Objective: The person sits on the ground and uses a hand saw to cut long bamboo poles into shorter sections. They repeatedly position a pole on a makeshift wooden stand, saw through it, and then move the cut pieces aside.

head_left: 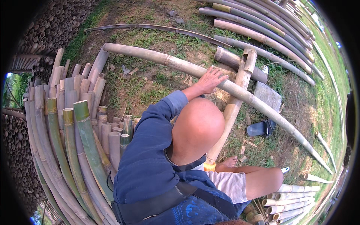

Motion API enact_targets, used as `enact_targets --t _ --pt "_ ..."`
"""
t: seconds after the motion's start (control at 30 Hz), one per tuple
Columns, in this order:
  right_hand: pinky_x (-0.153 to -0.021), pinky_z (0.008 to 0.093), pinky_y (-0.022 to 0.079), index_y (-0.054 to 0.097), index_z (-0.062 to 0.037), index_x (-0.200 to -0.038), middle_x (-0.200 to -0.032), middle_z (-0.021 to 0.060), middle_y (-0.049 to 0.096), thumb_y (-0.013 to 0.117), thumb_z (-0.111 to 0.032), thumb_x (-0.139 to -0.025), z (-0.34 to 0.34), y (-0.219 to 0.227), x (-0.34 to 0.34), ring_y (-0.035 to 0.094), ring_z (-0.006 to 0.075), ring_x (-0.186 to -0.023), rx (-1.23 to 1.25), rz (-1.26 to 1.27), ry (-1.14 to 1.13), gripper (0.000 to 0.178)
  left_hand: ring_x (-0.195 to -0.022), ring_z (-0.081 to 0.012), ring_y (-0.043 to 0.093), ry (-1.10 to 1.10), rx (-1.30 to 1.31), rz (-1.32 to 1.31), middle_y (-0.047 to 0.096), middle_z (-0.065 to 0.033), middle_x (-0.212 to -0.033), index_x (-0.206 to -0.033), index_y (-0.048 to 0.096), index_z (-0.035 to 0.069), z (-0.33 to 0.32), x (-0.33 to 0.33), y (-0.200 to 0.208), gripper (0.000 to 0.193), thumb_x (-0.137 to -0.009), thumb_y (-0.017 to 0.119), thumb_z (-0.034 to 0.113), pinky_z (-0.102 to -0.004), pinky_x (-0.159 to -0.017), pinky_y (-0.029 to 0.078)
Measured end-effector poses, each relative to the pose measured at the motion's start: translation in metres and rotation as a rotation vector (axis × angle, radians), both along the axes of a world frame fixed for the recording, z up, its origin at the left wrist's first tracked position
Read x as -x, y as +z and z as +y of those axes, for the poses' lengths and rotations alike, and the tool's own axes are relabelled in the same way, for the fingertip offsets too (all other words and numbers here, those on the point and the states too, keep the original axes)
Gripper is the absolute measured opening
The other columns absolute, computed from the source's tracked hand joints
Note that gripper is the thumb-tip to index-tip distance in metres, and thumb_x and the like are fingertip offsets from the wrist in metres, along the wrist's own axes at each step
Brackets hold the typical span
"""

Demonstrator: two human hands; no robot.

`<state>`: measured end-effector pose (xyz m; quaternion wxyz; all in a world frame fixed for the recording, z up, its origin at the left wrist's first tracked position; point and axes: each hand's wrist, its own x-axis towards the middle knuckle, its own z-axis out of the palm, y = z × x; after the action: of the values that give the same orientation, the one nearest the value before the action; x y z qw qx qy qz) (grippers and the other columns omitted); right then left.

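My left hand [210, 79] lies over the middle of a long bamboo pole [152, 55], its fingers curled across the top. The pole slants from upper left to lower right. Beneath it a thick bamboo post [237, 90] with a notched upper end crosses and supports it. The post's lower end, by my legs, has an orange band [209, 166]. My bent left knee [198, 122] is just below the hand. My right hand does not show. Beside my right knee [273, 179] the tip of a white and blue object [285, 170] sticks out, its kind unclear.
Upright bamboo poles [67, 123] crowd the left side. More poles [262, 28] lie at the far right, and cut lengths [288, 204] are stacked at lower right. A short thick bamboo piece [225, 58], a flat stone [268, 95] and a dark sandal [258, 128] lie near the post.
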<state>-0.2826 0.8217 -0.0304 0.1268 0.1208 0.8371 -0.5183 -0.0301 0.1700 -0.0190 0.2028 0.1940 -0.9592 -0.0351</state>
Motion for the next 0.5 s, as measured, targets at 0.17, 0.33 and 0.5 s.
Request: enact_targets --t 0.17,0.33,0.5 --pt "-0.122 0.0463 0.044 0.051 0.0002 -0.158 -0.161 0.0245 0.051 0.062 -0.032 -0.112 -0.012 0.034 0.054 0.053 0.0355 -0.145 0.046 -0.12 0.015 0.058 -0.119 -0.0371 0.069 -0.058 -0.187 -0.225 0.071 -0.0147 -0.119 -0.122 0.063 0.011 -0.037 0.018 -0.012 0.051 -0.079 0.087 0.023 -0.0555 -0.104 0.053" --pt "-0.122 0.046 0.044 0.051 0.0004 -0.159 -0.162 0.0243 0.05 0.062 -0.031 -0.112 -0.041 0.142 0.155 0.053 0.0351 -0.145 -0.2 0.034 0.32 0.058 -0.111 -0.0282 0.071 -0.01 -0.104 -0.184 0.072 -0.0075 -0.111 -0.134 0.065 0.015 -0.093 -0.026 -0.012 0.063 -0.078 0.09 0.024 -0.0464 -0.1 0.05" --pt "-0.129 0.0435 0.036 0.041 0.0039 -0.165 -0.164 0.0228 0.047 0.057 -0.017 -0.115 -0.249 0.234 0.223 0.048 0.0322 -0.152 -0.623 0.647 0.981 0.056 -0.115 -0.0278 0.07 0.171 0.011 -0.076 0.072 -0.0059 -0.113 -0.134 0.068 0.015 -0.169 -0.114 -0.005 0.067 -0.073 0.094 0.021 -0.0533 -0.121 0.044"
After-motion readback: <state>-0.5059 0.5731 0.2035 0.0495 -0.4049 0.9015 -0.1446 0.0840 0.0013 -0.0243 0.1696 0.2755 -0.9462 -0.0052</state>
